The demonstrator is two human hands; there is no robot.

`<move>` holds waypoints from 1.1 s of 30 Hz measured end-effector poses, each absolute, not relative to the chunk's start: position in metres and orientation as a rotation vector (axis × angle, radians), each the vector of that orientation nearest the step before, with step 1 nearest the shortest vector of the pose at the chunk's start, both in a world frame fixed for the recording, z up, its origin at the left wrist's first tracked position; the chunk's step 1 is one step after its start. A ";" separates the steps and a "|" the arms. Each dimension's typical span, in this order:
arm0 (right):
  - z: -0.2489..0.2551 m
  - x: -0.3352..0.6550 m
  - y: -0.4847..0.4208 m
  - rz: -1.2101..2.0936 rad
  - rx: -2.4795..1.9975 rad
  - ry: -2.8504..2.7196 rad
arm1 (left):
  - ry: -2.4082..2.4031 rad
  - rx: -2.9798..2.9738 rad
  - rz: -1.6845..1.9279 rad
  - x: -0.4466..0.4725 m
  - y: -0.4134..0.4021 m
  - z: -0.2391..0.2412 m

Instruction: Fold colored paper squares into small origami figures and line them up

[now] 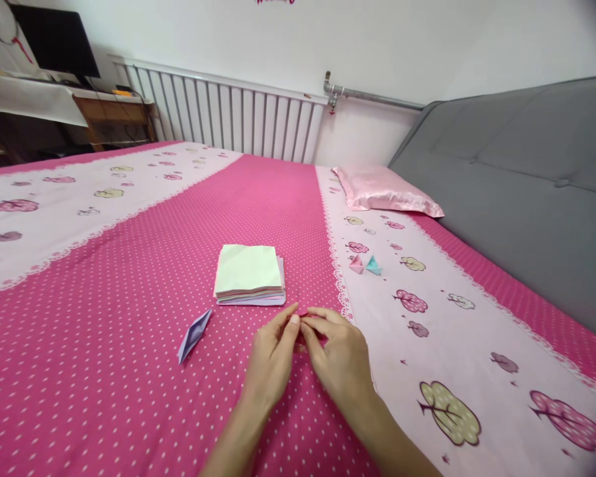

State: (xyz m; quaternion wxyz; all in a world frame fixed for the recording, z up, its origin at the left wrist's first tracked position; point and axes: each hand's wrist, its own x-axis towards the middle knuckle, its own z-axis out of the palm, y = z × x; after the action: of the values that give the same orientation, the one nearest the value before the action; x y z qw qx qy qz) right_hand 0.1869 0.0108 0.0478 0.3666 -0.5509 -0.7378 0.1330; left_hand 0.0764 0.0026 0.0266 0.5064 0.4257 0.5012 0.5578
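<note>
My left hand (273,354) and my right hand (340,348) meet fingertip to fingertip above the pink dotted bedspread. Pinched between them is a small red piece of paper (303,316), mostly hidden by the fingers, so its folded shape cannot be made out. Just beyond my hands lies a stack of square coloured paper (248,270) with a pale green sheet on top. To the left of my left hand rests a purple folded paper boat (195,336). A pink paper boat (356,264) and a light blue one (374,265) stand side by side beyond my right hand.
The bed is covered by a pink and white bedspread (273,192). A pink pillow (385,191) lies against the grey headboard (516,159) at the right. Along the wall runs a white radiator (228,109). A desk (114,112) with a black monitor (57,41) stands at the far left.
</note>
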 end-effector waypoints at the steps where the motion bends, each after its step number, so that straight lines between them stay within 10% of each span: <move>1: 0.048 0.188 0.012 0.350 -1.422 -1.877 | 1.189 0.998 1.346 0.077 0.002 0.028; 33: 0.053 0.187 0.006 0.461 -1.376 -1.884 | 1.262 1.139 1.401 0.075 0.005 0.019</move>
State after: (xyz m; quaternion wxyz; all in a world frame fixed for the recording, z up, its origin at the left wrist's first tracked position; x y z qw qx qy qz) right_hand 0.1870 0.0064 0.0527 0.3724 -0.5368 -0.7353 0.1801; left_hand 0.0750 0.0046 0.0190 0.4523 0.4612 0.5109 0.5672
